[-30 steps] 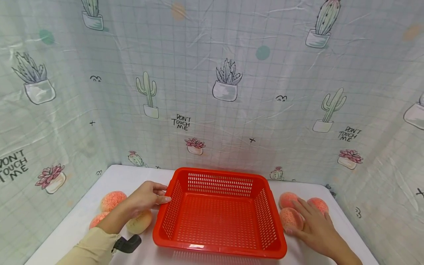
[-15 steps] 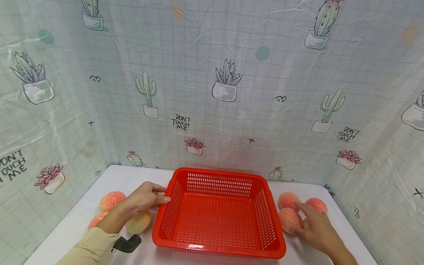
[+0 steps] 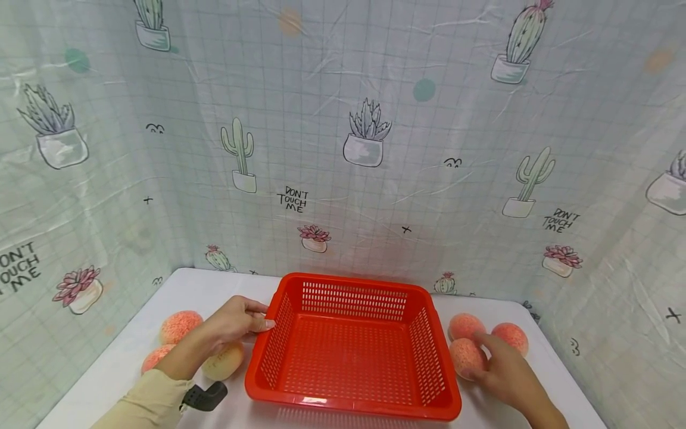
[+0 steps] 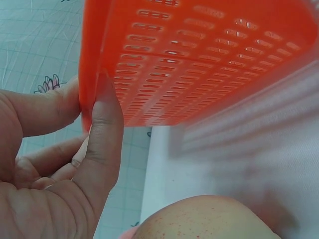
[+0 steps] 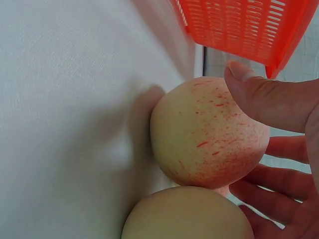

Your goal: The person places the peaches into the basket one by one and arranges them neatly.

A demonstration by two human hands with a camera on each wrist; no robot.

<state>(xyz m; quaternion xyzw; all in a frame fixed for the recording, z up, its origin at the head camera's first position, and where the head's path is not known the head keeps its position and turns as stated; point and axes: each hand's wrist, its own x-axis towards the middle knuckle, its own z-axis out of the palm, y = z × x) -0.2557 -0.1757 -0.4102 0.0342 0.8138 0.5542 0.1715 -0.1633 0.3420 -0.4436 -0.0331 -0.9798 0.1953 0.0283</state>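
My left hand (image 3: 236, 320) pinches the left rim of a red perforated plastic basket (image 3: 351, 406) between thumb and fingers. In the left wrist view, the thumb lies against the outer wall of the basket (image 4: 164, 74). Nothing lies inside it. At the basket's right side, my right hand (image 3: 506, 372) grips a pinkish, speckled peach (image 3: 466, 357) that rests on the table. The right wrist view has the thumb on top of this peach (image 5: 207, 134) and the fingers curving behind it. Another pale peach (image 5: 187, 216) sits close by, under the palm and hidden in the head view.
Two more peaches, one behind (image 3: 466, 328) and one to the right (image 3: 511, 338), lie near the right hand. By the left forearm are a yellowish peach (image 3: 224, 361) and two pink ones (image 3: 181, 326). A cactus-print curtain (image 3: 321, 149) surrounds the white table (image 3: 246, 285).
My right hand has moved slightly left and closed from spread fingers to a grip around the near peach. The left hand and basket stay in place.
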